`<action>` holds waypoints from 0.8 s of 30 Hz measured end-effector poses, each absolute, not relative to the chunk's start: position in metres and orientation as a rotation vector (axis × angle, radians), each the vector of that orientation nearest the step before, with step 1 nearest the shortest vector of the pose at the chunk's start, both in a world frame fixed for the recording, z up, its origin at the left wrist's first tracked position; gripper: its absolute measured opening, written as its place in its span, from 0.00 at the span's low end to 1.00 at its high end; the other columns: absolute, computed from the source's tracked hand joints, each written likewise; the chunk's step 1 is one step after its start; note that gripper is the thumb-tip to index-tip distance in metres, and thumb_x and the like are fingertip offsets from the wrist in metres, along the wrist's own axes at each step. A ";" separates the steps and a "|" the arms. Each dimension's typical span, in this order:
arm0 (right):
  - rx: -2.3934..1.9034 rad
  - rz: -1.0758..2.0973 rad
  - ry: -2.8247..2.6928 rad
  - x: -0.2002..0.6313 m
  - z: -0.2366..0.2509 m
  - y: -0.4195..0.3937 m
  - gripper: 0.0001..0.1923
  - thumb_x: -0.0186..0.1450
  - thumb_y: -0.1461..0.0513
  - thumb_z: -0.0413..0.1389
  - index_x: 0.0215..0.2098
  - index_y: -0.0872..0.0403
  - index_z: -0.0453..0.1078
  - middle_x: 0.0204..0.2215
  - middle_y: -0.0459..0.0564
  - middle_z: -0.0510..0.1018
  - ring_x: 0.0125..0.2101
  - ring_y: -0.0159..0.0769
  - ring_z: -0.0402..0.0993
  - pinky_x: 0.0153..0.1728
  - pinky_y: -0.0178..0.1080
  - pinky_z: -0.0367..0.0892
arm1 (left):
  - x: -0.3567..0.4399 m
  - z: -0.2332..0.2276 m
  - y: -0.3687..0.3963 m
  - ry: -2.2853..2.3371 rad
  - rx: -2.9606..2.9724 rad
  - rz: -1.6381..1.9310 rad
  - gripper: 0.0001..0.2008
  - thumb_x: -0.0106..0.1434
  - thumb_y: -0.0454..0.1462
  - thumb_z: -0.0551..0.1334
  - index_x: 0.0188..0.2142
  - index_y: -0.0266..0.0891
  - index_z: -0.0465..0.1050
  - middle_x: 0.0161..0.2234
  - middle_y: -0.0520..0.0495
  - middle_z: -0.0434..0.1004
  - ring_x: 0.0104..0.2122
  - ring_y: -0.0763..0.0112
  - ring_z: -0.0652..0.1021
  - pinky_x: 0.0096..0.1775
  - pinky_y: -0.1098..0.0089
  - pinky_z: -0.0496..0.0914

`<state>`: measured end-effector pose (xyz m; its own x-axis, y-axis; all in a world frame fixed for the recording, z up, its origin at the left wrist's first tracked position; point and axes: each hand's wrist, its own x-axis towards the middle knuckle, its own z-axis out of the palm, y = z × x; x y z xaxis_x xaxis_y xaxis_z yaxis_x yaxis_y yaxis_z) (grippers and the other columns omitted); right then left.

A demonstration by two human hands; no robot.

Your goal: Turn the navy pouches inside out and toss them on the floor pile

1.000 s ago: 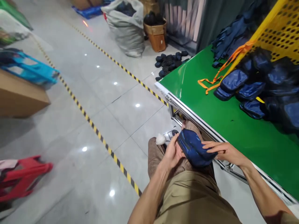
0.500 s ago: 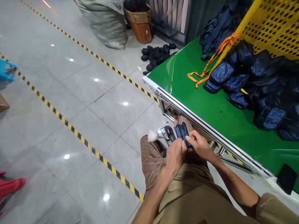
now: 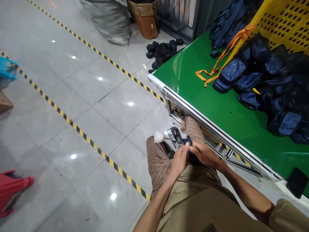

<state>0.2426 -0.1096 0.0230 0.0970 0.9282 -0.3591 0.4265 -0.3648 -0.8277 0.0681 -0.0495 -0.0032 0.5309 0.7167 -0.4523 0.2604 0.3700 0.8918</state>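
Between my thumbs and fingers is a small dark blue fabric pouch [image 3: 186, 140], mostly hidden by the hands. My left hand [image 3: 180, 157] is closed on its near left side. From the right, my right hand [image 3: 202, 154] grips the same piece, and the two thumbs nearly meet. The hands are low over my lap, between my knees. A dark sandal [image 3: 176, 134] shows on the floor just beyond them. Close to my left knee is a white, translucent bundle [image 3: 159, 137].
On my right stands a green-topped table [image 3: 207, 106] bearing a heap of blue pouches [image 3: 281, 85], a yellow perforated basket [image 3: 287, 25] and a black phone [image 3: 296, 182]. Small dark pouches [image 3: 163, 53] lie on the floor beside a carton [image 3: 144, 21] and grey sack [image 3: 109, 22]. A red stool [image 3: 14, 191] is at left.
The pouch, seen lengthwise and extending past my fingers before, is now folded or turned and mostly covered. Both hands have drawn closer together. The view has shifted slightly.
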 end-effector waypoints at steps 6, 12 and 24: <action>-1.870 1.186 -1.140 0.248 0.008 -0.118 0.24 0.79 0.43 0.48 0.30 0.45 0.56 0.28 0.42 0.65 0.32 0.39 0.64 0.37 0.44 0.59 | 0.065 -0.014 -0.051 1.063 1.337 0.318 0.30 0.78 0.64 0.56 0.33 0.43 0.71 0.31 0.50 0.74 0.34 0.64 0.70 0.40 0.65 0.65; -2.141 0.714 -0.908 0.308 -0.012 -0.132 0.25 0.76 0.39 0.50 0.30 0.44 0.58 0.25 0.40 0.61 0.28 0.39 0.61 0.33 0.44 0.57 | 0.038 -0.010 -0.058 1.100 1.617 0.418 0.23 0.84 0.52 0.53 0.35 0.44 0.73 0.33 0.48 0.78 0.37 0.62 0.77 0.44 0.63 0.74; -2.104 0.291 -0.978 0.227 0.068 -0.107 0.24 0.80 0.39 0.59 0.51 0.49 0.76 0.40 0.52 0.88 0.37 0.49 0.83 0.38 0.46 0.73 | 0.054 0.037 -0.061 0.690 1.636 0.933 0.14 0.84 0.42 0.60 0.56 0.41 0.84 0.65 0.36 0.85 0.64 0.55 0.84 0.66 0.57 0.80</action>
<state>0.2274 -0.1070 0.0683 0.6776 0.7270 0.1112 0.5477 -0.3978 -0.7360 0.0539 -0.0610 0.0369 0.5242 0.8208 0.2270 -0.0229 -0.2528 0.9672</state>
